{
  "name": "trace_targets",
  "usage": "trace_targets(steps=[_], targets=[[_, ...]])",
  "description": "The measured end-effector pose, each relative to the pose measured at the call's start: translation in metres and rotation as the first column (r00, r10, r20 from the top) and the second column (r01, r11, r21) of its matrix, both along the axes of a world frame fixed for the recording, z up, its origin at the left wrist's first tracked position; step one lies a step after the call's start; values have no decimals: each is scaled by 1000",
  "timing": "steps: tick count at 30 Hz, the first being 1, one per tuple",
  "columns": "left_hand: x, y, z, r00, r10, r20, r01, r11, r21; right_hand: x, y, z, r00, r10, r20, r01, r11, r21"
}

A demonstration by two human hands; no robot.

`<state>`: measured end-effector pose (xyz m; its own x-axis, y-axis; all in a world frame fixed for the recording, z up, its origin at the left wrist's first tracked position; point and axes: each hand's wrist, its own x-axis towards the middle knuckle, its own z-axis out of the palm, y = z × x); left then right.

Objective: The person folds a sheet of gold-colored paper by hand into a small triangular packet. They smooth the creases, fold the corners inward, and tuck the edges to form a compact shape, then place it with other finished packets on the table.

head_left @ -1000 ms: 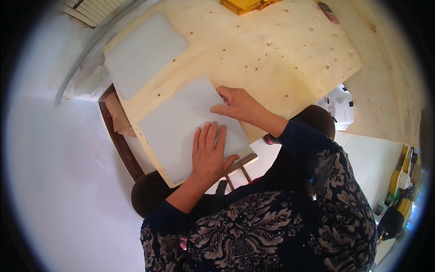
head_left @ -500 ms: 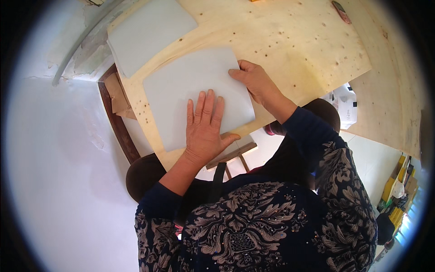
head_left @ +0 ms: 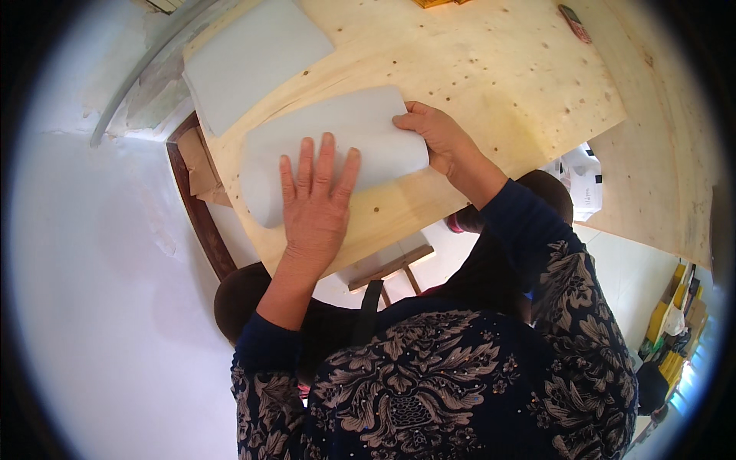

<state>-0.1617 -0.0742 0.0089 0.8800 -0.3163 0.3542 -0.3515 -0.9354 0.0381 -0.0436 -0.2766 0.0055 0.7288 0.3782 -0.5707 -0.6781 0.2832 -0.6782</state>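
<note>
A pale grey-white paper sheet [head_left: 345,119] is at the near left part of the wooden board, its near edge bowed and seemingly raised. My right hand [head_left: 441,138] pinches the sheet's right edge between thumb and fingers. Over the sheet's near left part, my left hand [head_left: 318,199] has its fingers spread; whether the palm presses on it I cannot tell. Just beyond, a stack of similar paper sheets [head_left: 257,65] lies at the board's far left.
The wooden board [head_left: 475,92] has dark knots. A phone-like object [head_left: 574,24] lies at its far right, and an orange-yellow object [head_left: 438,3] at the far edge. White packaging [head_left: 584,182] is under the right side. A wooden stool frame [head_left: 391,267] stands below the near edge.
The sheet's near edge has moved away from me and bowed, baring a strip of board. My left hand has shifted left with fingers spreading; my right hand keeps its pinch.
</note>
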Motion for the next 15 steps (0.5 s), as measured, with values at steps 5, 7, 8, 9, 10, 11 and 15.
trace_targets(steps=[5,7,8,9,10,11,15], targets=[[8,23,-1,992,112,54,-112,994,-1,11,-10,-8,997,16,-69,-5,986,165],[8,27,-1,988,152,14,-152,988,-7,13,-12,-12,992,2,-126,25,978,209],[9,29,0,987,162,17,-161,987,-25,14,-13,-13,986,-5,-168,46,969,242],[10,30,0,980,196,39,-195,980,-34,15,-15,-13,980,6,-201,48,964,263],[11,32,1,971,226,79,-223,973,-55,16,-16,-13,971,28,-238,47,952,303],[13,34,1,961,255,106,-249,966,-72,16,-17,-12,960,51,-274,52,933,356],[18,49,5,919,346,189,-333,938,-98,16,-16,-2,941,107,-321,33,915,401]])
